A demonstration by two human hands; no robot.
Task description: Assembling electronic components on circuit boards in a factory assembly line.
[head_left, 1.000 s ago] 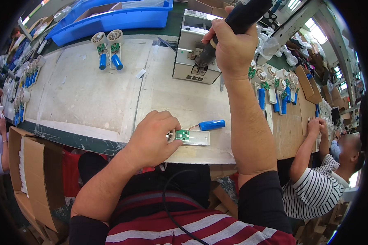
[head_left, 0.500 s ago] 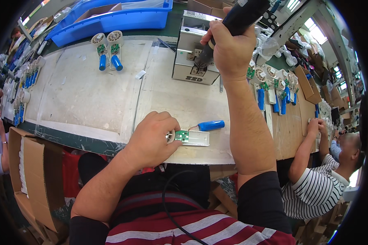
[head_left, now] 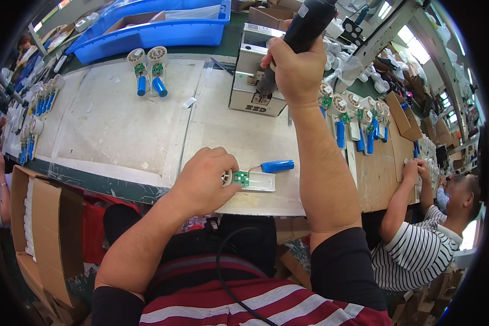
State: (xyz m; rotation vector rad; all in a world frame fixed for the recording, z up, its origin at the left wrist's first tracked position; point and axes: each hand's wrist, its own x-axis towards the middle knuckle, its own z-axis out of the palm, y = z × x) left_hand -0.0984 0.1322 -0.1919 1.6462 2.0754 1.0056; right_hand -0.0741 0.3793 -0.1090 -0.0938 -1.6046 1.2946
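My right hand [head_left: 299,70] is wrapped round a black electric screwdriver [head_left: 308,27], tilted with its lower end at the front of a box-shaped screw feeder [head_left: 250,60]. The contact at its tip is hard to make out. Near the table's front edge, my left hand [head_left: 204,179] grips the round end of a white plastic fan housing [head_left: 263,182] lying flat. A green circuit board [head_left: 241,178] sits in the housing beside my fingertips. Wired to it, a blue cylindrical battery [head_left: 277,165] lies just beyond the housing.
Two similar fan housings [head_left: 157,54] lie at the back of the table, with several more [head_left: 368,117] at right. A blue bin [head_left: 195,30] stands behind. To the right, a co-worker's hands [head_left: 417,168] are at the same table. An open carton [head_left: 49,228] stands at left.
My right hand and the screwdriver have shifted slightly left and down at the feeder. My left hand still grips the housing. The whole view has shifted a little.
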